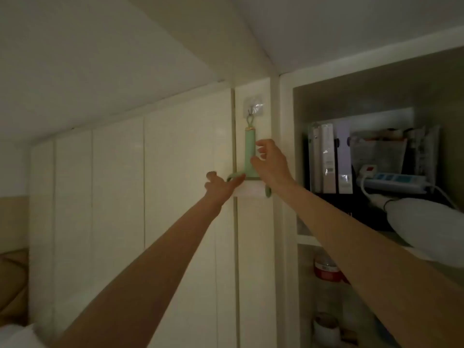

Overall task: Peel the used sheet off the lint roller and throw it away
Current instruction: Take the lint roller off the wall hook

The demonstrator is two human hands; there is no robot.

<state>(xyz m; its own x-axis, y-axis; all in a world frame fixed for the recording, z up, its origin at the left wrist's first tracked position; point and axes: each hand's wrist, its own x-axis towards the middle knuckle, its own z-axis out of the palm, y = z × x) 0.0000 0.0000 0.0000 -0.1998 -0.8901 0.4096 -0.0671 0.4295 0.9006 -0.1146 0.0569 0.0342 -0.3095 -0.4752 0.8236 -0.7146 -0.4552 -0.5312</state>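
A lint roller [250,149] with a pale green handle hangs by its loop from a clear stick-on hook [253,104] on a narrow white panel. Its white roll [251,191] lies crosswise at the bottom, partly hidden by my hands. My left hand [219,185] reaches up to the roll's left end, fingertips touching the green fork there. My right hand [270,162] is at the handle's right side, fingers spread and curled, thumb near the handle's base. Neither hand has closed around the roller.
White wardrobe doors [118,197] fill the left. Open shelves on the right hold upright folders [331,156], a power strip [394,182] with its cable, and a white bundle [426,222] sticking out. Jars stand on the lower shelves [326,272]. The sloped ceiling is close above.
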